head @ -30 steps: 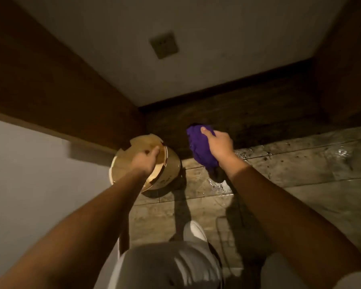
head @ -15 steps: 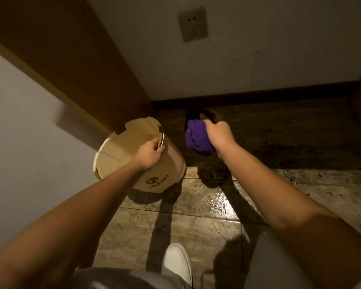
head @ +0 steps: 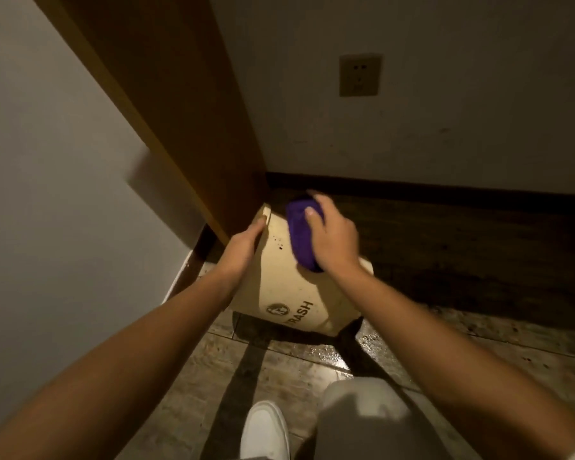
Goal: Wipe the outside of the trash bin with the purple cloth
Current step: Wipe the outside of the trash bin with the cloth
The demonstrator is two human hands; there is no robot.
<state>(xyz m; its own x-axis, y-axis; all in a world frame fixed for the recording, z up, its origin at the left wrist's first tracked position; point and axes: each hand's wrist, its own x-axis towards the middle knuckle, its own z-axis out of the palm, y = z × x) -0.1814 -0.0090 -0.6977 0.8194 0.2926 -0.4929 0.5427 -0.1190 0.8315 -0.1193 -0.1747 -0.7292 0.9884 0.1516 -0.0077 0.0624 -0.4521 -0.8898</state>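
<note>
A cream trash bin (head: pixel 286 287) marked "TRASH" is tipped on its side on the floor, its opening turned away toward the corner. My left hand (head: pixel 243 247) grips its rim at the upper left. My right hand (head: pixel 332 240) presses a bunched purple cloth (head: pixel 301 234) flat against the bin's outer wall near the top. Dark specks dot the wall just left of the cloth. The inside of the bin is hidden.
A wooden panel (head: pixel 180 111) and a grey wall (head: pixel 63 194) close in on the left. A wall with a power socket (head: pixel 360 75) and dark skirting stands behind. The tiled floor (head: pixel 329 353) is wet. My white shoe (head: pixel 264 429) and knee sit below.
The bin has been tipped over so its side faces up. My right hand has brought the cloth from the air beside the bin onto its outer wall.
</note>
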